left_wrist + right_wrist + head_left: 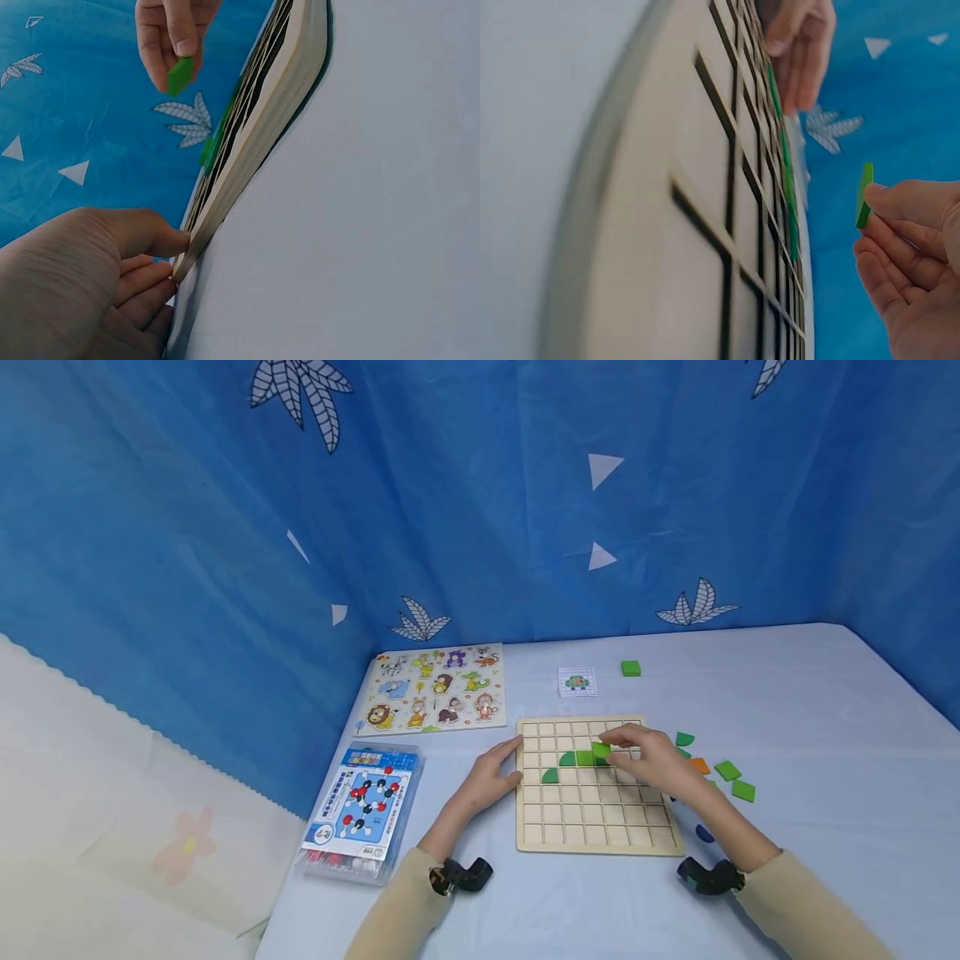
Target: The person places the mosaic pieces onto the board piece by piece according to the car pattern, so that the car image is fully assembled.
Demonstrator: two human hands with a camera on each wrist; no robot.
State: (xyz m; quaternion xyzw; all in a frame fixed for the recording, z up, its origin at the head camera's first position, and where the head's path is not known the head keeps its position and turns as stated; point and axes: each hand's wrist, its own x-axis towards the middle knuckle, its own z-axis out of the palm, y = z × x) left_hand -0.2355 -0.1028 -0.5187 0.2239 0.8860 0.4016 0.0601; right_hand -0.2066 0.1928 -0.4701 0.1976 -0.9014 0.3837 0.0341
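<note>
Okay, so by the tabletop's [840, 718] left edge we've got a clear rectangular plastic molecule-print box [363, 814], then the left hand [487, 779], spread against the left side of a pale wooden grid board [585, 833]. Over that board's far half we see a light-green square tile [602, 750] pinched by the right hand [651, 758], then loose green, orange and blue pieces [744, 791] just off the right side.

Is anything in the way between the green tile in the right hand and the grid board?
Nothing visible stands between the green tile, pinched in the right hand, and the grid board. In the head view, though, a darker green piece partly shows at the tile's lower edge, so that cell looks taken.
</note>
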